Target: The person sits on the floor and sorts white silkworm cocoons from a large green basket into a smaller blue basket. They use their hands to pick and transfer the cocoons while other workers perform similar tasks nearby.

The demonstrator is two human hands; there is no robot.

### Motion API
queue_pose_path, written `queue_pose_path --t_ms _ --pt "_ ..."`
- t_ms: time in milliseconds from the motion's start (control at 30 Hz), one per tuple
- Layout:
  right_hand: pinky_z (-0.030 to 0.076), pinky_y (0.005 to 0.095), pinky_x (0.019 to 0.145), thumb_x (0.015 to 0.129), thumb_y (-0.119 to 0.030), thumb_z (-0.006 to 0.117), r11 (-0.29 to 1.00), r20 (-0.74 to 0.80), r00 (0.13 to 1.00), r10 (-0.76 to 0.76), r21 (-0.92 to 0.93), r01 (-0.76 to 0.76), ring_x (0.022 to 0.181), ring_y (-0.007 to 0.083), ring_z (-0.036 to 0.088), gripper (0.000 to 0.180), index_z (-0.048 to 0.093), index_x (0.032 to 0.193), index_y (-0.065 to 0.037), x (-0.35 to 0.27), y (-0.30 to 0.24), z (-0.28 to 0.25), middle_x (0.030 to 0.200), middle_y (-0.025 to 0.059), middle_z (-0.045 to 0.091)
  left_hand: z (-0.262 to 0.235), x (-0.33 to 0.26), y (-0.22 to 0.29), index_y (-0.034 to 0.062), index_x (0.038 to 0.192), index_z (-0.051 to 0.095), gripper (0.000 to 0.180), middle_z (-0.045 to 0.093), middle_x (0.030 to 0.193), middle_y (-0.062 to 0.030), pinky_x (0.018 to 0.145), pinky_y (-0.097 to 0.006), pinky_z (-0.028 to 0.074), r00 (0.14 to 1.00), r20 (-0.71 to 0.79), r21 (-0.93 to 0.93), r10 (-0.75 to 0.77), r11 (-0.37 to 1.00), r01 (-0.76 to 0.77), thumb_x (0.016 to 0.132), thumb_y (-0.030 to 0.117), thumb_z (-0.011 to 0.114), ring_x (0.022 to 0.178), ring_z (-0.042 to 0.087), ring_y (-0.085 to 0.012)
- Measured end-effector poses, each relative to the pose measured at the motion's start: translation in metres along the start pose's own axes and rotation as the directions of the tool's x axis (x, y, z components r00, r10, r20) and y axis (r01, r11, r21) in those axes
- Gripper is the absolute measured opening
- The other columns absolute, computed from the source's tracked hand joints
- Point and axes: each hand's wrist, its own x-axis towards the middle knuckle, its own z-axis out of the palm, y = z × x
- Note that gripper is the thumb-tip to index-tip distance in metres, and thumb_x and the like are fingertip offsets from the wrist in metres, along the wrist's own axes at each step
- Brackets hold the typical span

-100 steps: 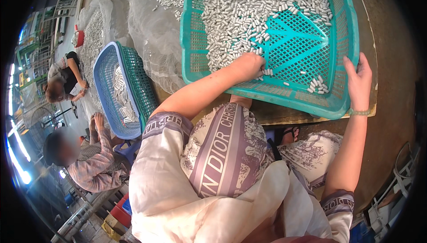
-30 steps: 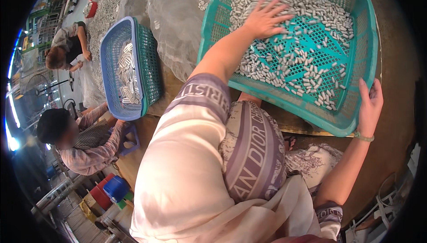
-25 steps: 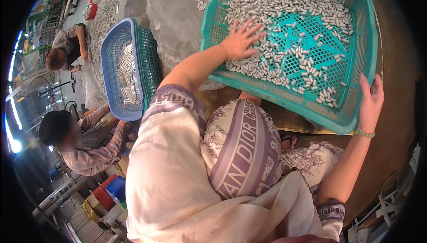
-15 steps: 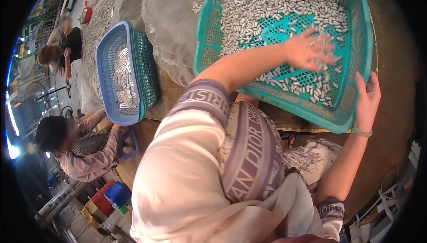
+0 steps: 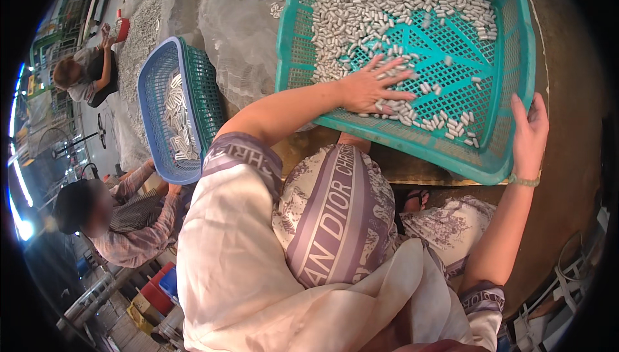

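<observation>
Inside teal basket (image 5: pixel 509 49), left hand (image 5: pixel 371 88) laid flat, fingers spread wide on pale pellets (image 5: pixel 387 10), nothing gripped. Right hand (image 5: pixel 530 134) curled around basket's near right rim. Basket tilted on brown desk (image 5: pixel 567 107). Blue basket (image 5: pixel 155 94) propped left; seated people beyond.

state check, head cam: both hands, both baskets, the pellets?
left hand: open, palm down, fingers spread on the pellets
right hand: gripping the teal basket's near right corner
teal basket: tilted, part of mesh floor bare
white pellets: heaped toward the far side, a few at the near edge
blue basket: tipped on its side, holds pellets
</observation>
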Motion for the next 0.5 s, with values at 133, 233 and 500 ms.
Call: queue_pose_path --t_ms 133,233,500 --pt "0.04 0.0207 0.069 0.087 -0.01 0.058 1.0 -0.011 1.0 0.017 -0.003 -0.018 0.077 0.0054 0.05 0.015 0.055 0.095 0.002 -0.003 -0.003 -0.001 0.085 0.0015 0.058 -0.007 0.096 0.039 0.0422 0.134 0.033 0.05 0.02 0.149 0.0015 0.106 -0.062 0.006 0.924 -0.158 -0.046 0.349 0.932 -0.359 0.087 0.058 0.037 0.137 0.014 -0.0305" --pt "0.041 0.0209 0.069 0.087 -0.009 0.058 1.0 -0.027 1.0 -0.002 0.006 0.002 0.078 0.0057 0.051 0.015 0.055 0.095 0.003 -0.006 -0.008 0.001 0.086 0.0022 0.059 -0.017 0.151 0.041 0.0419 0.134 0.033 0.05 0.022 0.148 0.0036 0.105 -0.063 0.008 0.95 -0.217 0.098 0.224 0.973 -0.208 0.087 0.057 0.038 0.137 0.016 -0.0288" --pt "0.041 0.0213 0.068 0.086 -0.009 0.059 0.999 0.021 1.0 0.016 0.029 -0.017 0.076 0.0058 0.051 0.016 0.055 0.096 0.003 0.001 0.003 -0.002 0.087 0.0028 0.059 -0.008 0.093 -0.015 0.0283 0.14 0.027 0.062 0.017 0.149 -0.008 0.1 -0.068 0.014 0.894 -0.269 0.167 -0.358 0.897 0.41 0.086 0.055 0.043 0.137 0.016 -0.0303"
